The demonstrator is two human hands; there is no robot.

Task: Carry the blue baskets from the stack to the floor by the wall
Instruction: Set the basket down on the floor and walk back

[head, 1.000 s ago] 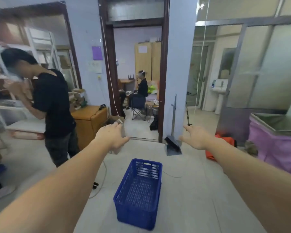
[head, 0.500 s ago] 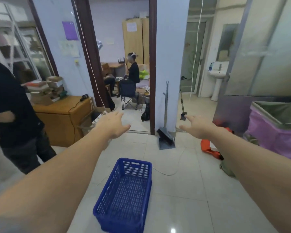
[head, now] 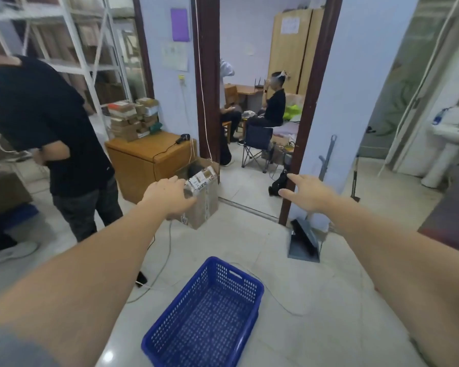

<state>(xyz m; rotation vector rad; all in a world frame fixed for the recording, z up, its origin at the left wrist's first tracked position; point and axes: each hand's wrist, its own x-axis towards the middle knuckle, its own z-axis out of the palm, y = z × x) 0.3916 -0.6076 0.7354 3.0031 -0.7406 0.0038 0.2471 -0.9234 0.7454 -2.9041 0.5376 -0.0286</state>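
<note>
One blue perforated plastic basket (head: 210,313) rests empty on the tiled floor just below me, its long side angled up and to the right. Both my arms stretch out forward above it, touching nothing. My left hand (head: 170,197) hovers with its fingers loosely curled and holds nothing. My right hand (head: 306,193) is spread, fingers apart, palm down. No stack of baskets is in view.
A person in black (head: 51,133) stands close on the left. A cardboard box (head: 203,197) and a wooden cabinet (head: 149,162) sit by the doorway, with a dustpan (head: 304,242) leaning at the wall on the right. Cables trail across the floor; a sink (head: 451,136) stands far right.
My view has swung left and down a little. The basket stays on the floor and both empty hands remain raised above it. The standing person now appears closer on the left.
</note>
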